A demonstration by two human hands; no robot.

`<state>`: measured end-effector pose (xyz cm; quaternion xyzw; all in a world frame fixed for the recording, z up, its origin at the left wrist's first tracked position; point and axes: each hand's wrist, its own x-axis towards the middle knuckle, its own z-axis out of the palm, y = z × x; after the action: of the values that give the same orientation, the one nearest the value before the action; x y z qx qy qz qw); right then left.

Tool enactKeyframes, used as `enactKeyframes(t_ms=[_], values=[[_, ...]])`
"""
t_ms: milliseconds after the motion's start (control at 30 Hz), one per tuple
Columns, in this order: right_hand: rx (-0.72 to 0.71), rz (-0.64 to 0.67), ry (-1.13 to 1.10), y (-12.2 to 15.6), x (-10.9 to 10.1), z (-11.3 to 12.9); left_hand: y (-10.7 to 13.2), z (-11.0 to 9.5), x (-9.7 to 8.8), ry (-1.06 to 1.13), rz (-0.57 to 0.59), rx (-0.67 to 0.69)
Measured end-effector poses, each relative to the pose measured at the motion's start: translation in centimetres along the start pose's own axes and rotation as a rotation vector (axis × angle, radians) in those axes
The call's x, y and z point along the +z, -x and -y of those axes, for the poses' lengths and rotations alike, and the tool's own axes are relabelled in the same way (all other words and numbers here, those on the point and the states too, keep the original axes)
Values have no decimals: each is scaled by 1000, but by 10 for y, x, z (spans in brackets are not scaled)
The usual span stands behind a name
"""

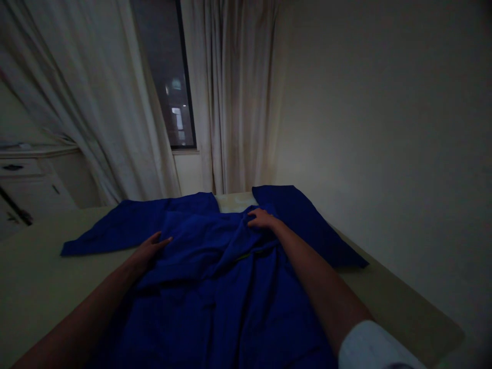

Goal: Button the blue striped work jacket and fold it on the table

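A blue long-sleeved garment lies spread on the bed, its body wrinkled and one sleeve stretched out to the left. The other sleeve reaches out to the right. My left hand rests at the left side of the garment's body, thumb and fingers apart. Near the top right of the body, my right hand lies on the bunched cloth with its thumb and fingers apart. A small yellow-green strip shows among the folds below it. The garment's lower end runs out of view.
A pale sheet covers the bed. The bare wall runs along the right side. Behind the bed hang light curtains around a dark window. A white cabinet stands at the far left.
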<state>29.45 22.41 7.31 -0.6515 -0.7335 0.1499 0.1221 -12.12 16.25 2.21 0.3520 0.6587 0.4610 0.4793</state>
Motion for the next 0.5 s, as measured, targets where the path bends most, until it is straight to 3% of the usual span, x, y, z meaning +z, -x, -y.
enactKeyframes(t_ms=[67, 133, 267, 333, 400, 500], values=[[-64, -6, -22, 2, -5, 6, 0, 5, -1, 66, 66, 28], [-175, -91, -116, 7, -18, 6, 1, 6, 0, 100, 94, 51], [-447, -390, -434, 32, -60, -31, 6, -2, 0, 97, 48, -3], [-426, -399, -438, 48, -77, -66, 8, -9, -1, 87, 29, -46], [-329, -286, -361, 64, -83, -101, 7, -16, -1, 57, 20, -84], [-83, -199, -318, 75, -67, -128, 4, -27, 2, -19, 35, -151]])
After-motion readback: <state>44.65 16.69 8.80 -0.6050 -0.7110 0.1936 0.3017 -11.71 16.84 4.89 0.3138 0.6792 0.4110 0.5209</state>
